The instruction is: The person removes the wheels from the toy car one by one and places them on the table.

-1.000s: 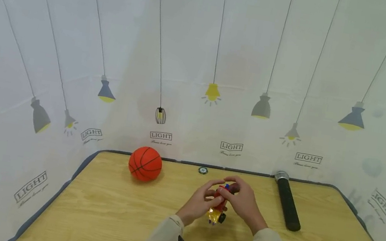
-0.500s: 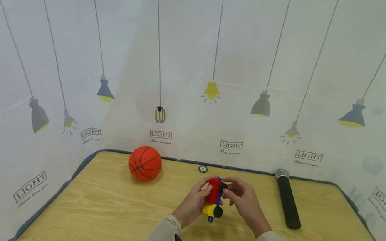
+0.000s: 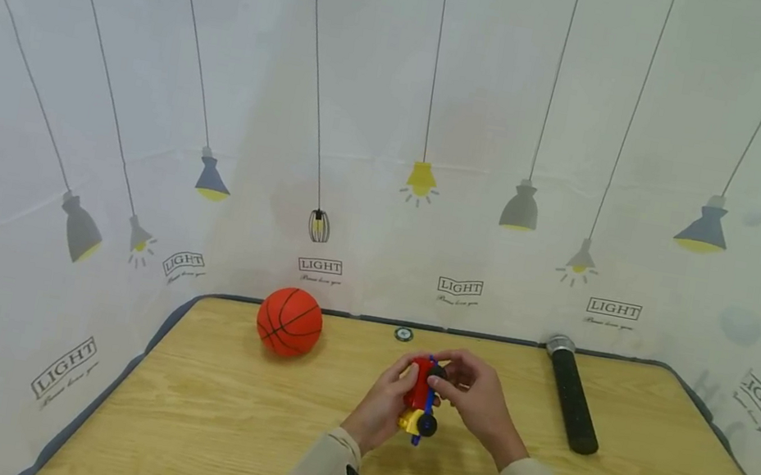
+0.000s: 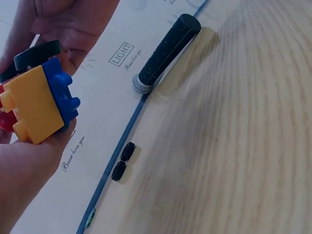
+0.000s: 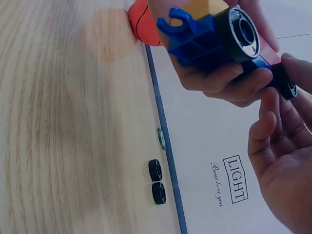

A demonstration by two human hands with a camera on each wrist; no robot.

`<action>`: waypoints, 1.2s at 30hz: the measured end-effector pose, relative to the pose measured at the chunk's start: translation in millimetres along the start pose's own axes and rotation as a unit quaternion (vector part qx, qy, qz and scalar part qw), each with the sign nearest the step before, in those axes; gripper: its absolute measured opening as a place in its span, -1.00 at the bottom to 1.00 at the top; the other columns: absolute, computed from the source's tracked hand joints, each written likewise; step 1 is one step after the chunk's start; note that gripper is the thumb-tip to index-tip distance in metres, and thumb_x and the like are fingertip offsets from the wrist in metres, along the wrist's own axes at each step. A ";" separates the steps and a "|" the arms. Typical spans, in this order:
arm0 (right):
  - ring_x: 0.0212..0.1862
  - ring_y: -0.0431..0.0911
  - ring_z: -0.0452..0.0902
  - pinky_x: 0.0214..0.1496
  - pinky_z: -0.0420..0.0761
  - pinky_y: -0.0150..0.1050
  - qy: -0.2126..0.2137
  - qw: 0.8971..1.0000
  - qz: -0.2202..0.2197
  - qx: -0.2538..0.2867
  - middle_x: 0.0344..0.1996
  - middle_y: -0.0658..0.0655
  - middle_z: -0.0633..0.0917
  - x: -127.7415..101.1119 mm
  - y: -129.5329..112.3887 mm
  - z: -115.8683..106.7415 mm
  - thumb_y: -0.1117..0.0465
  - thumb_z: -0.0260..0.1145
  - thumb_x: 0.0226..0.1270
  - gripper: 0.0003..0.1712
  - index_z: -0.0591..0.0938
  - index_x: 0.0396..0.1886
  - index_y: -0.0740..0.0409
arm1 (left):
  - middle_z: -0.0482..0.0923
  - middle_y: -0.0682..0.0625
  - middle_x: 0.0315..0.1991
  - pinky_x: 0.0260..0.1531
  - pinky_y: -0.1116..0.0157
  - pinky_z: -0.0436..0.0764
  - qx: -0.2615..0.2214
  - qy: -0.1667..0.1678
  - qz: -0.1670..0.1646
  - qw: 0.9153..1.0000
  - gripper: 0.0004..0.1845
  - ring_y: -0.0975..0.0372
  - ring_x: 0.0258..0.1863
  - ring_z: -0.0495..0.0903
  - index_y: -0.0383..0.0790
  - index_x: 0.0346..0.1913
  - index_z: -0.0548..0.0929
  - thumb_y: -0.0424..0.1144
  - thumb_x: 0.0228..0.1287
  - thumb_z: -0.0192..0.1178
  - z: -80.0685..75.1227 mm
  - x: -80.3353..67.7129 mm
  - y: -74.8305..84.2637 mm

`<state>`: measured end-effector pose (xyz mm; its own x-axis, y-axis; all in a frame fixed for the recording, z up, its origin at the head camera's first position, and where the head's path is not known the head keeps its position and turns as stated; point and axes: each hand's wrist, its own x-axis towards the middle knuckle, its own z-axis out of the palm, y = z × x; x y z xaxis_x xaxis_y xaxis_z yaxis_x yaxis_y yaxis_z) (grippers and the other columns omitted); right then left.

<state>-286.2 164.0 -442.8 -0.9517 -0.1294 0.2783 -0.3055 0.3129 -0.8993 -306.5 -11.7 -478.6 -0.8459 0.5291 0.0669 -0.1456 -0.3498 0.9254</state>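
A toy car of red, yellow and blue building blocks is held up over the table by both hands. My left hand grips its body from the left, thumb across the red block. Thumb and fingers of my right hand pinch a black wheel at the car's far end. A second black wheel sits at the near end, beside the yellow block. In the right wrist view, the blue base shows a hook-shaped end.
Two loose black wheels stand near the table's back edge, hidden behind my hands in the head view. A small round green-and-white disc lies close by. A red basketball is at back left, a black microphone at right.
The toy car has been turned so its wheels and blue base show on its right side. My right hand has shifted from the car's red top onto the far wheel.
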 end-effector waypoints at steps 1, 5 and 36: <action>-0.31 -0.14 0.59 -0.18 0.64 -0.37 0.001 1.000 -0.005 -0.005 -0.31 0.19 0.69 0.2 -0.5 0.5 0.24 0.44 0.29 -0.61 0.62 0.09 0.17 | 0.52 -0.02 0.08 -0.18 0.37 0.64 0.002 -0.003 0.002 1.000 -0.52 0.22 -0.09 0.63 -0.07 0.45 0.27 0.02 0.63 -0.18 0.1 -0.2 -0.1; -0.33 -0.13 0.54 -0.18 0.61 -0.37 -0.001 1.000 -0.016 -0.017 -0.34 0.15 0.64 1.2 -1.4 1.9 0.25 0.48 0.24 -0.59 0.63 0.08 0.13 | 0.57 0.05 -0.11 -0.32 0.38 0.60 0.020 -0.010 0.012 1.000 -0.57 0.23 -0.17 0.61 -0.08 0.40 0.30 -0.01 0.64 -0.20 -0.2 -1.4 -0.6; -0.65 -0.22 0.37 -0.60 0.48 -0.34 0.023 0.999 -0.029 0.008 -0.46 0.17 0.60 4.0 18.8 3.5 0.25 0.44 0.29 -0.86 0.63 -0.29 0.19 | 0.45 -0.25 0.22 -0.09 0.32 0.66 0.039 0.107 -0.026 0.993 -0.50 0.07 -0.07 0.68 -0.21 0.36 0.33 0.01 0.56 -0.01 -7.3 -5.1 -7.8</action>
<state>-295.7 166.1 -459.8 -0.9329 -0.1035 0.3449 -0.3600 0.2911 -0.8864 -304.8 -17.3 -488.8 -0.9290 0.3661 -0.0553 -0.1594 -0.2607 0.9522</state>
